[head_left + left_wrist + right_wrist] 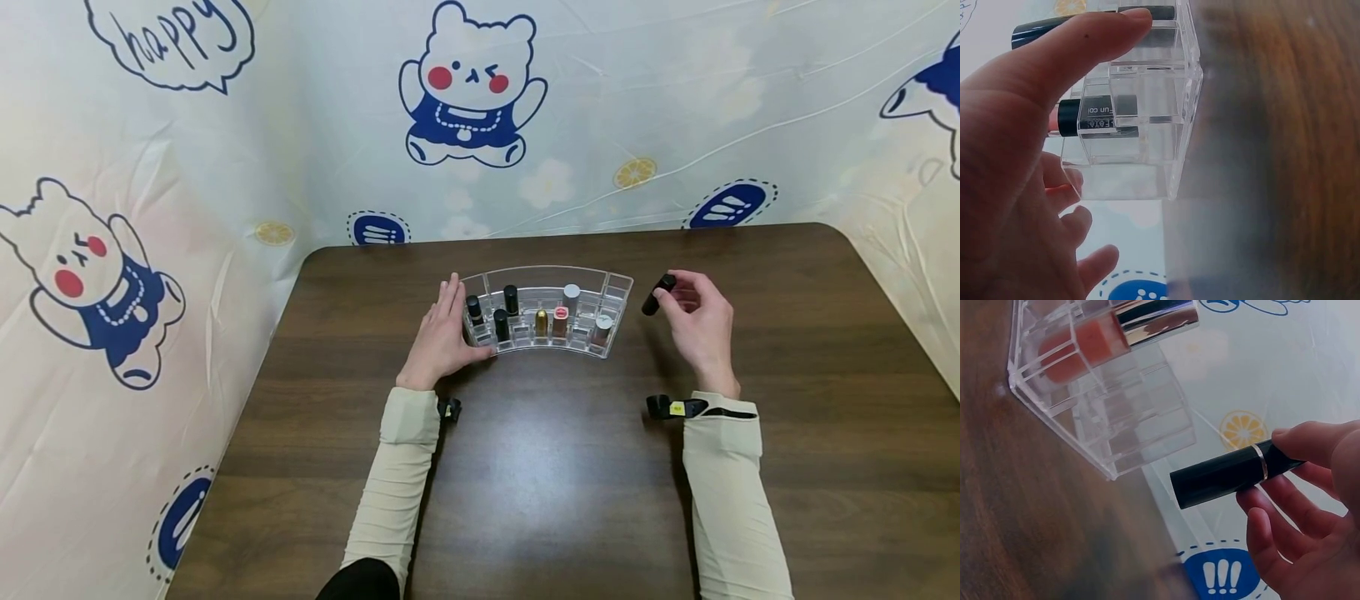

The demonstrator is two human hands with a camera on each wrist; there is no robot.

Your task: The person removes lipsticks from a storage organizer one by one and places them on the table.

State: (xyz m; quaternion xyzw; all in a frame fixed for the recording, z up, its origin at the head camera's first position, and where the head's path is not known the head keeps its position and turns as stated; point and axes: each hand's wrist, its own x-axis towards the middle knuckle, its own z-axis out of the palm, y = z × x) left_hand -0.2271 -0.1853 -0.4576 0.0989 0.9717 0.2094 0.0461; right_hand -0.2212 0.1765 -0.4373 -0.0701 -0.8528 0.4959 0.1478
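Observation:
A clear acrylic lipstick organizer (551,350) with a curved front stands on the table. Several cosmetic tubes stand in its compartments, among them a gold lipstick (541,323) and a tube with a pink top (560,322). My left hand (441,337) rests against its left end, fingers straight along the side and thumb (1097,44) across the front. To the right of the organizer, my right hand (701,321) pinches a black lipstick (1216,478) with a thin silver band, raised and tilted. The lipstick is apart from the organizer.
The brown wooden table (540,500) extends around the organizer, its far edge a little behind it. A pale curtain (615,83) with printed bears hangs behind and to the left. Each wrist bears a small black camera (663,407).

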